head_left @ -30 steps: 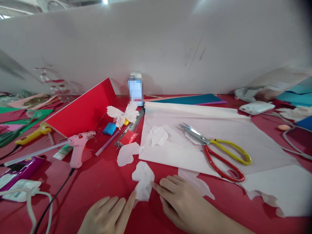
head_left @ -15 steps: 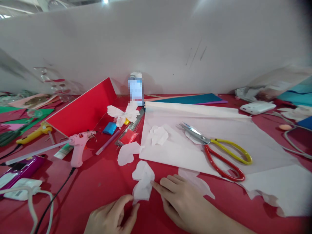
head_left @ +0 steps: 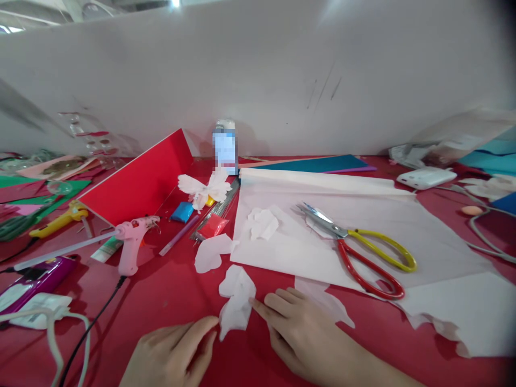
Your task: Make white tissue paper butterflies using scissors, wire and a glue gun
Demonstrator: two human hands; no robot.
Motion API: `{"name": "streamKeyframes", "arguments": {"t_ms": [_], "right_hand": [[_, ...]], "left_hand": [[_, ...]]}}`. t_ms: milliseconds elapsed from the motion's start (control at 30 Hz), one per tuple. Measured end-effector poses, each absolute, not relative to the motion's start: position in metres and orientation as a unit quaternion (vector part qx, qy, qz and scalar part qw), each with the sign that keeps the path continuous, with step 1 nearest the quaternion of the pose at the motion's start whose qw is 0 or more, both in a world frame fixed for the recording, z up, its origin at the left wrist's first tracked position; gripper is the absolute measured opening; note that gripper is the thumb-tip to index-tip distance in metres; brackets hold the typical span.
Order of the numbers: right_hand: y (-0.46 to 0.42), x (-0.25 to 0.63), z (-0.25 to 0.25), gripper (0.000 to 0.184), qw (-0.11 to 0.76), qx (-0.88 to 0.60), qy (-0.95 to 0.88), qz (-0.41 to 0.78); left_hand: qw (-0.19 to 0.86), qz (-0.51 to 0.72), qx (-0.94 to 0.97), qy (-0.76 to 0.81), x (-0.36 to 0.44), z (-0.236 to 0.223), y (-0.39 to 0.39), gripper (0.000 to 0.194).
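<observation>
On red tabletop [head_left: 169,295], lobed white paper [head_left: 237,298]

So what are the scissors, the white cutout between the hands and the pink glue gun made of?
Scissors: metal blades, probably steel, given their silvery shine; the red and yellow handles are glossy, perhaps plastic-coated.
Cutout: thin and matte with soft creases, so likely paper, though thin fabric is possible.
Glue gun: smooth, evenly coloured body, probably hard plastic.
</observation>
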State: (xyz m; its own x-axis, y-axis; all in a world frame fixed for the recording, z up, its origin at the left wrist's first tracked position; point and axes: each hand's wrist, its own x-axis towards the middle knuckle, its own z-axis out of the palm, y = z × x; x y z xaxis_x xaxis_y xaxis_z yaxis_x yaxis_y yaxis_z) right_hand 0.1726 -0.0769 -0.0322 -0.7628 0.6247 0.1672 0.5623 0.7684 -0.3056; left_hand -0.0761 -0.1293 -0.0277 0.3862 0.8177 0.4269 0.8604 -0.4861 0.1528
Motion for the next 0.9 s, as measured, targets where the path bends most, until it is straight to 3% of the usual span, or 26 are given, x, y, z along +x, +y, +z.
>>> {"name": "streamKeyframes", "arguments": {"t_ms": [200,900], "right_hand": [[-0.077,0.172,-0.031,0.041,0.132,-0.322,-0.93,0.119],[-0.077,0.171,-0.03,0.041,0.134,-0.32,-0.93,0.122]], "left_hand": [[0.174,-0.222,-0.877,-0.389,-0.075,-0.017,-0.114,0.036],[0.267,-0.192,-0.896,-0.297,-0.071,-0.011,-0.109,0.034]]}}
